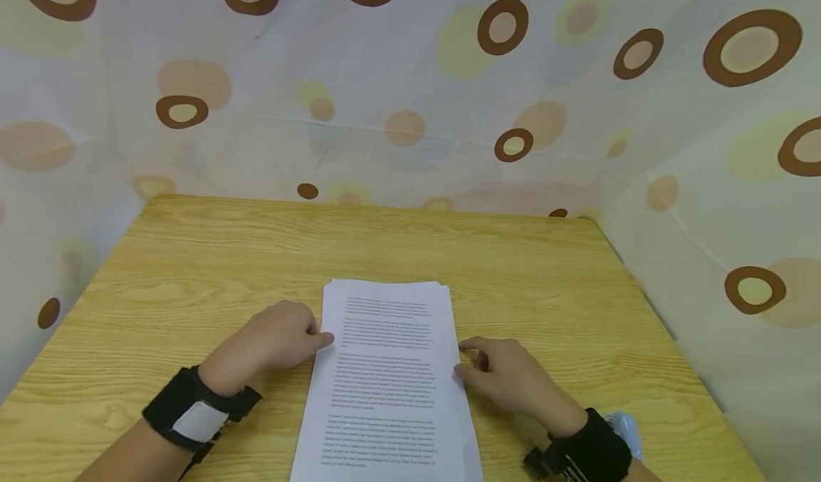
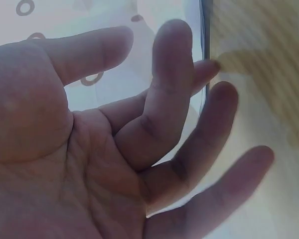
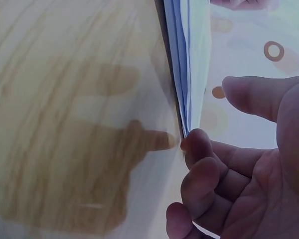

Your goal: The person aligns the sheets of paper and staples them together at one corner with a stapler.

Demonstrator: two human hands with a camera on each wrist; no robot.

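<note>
Loose hands flank a printed stack, edges slightly uneven

In the head view, I have the paper stack (image 1: 385, 389) lying flat on the wooden table (image 1: 224, 275), print side up, its near end cut off by the frame. The left hand (image 1: 282, 336) is at its left edge, thumb reaching over the margin. The right hand (image 1: 513, 375) is at the right edge, thumb and forefinger extended toward it. Small steps show at the far corners, so the sheets are not fully flush. A pale blue object (image 1: 625, 432) sits partly hidden behind the right wrist.

In the left wrist view, I see that hand loosely bent, fingers spread, gripping nothing. I cannot tell which fingertips actually press the edge.

In the right wrist view, the fingers are bent but relaxed and the thumb stands apart, so I read no pinch. The forefinger is at the layered side of the stack, where sheets separate into visible bands.

My judgement: the step in hand is evening the long sides. The next move would call for light, matched pressure from both hands, low enough to catch the bottom sheets without buckling the top one.
</note>
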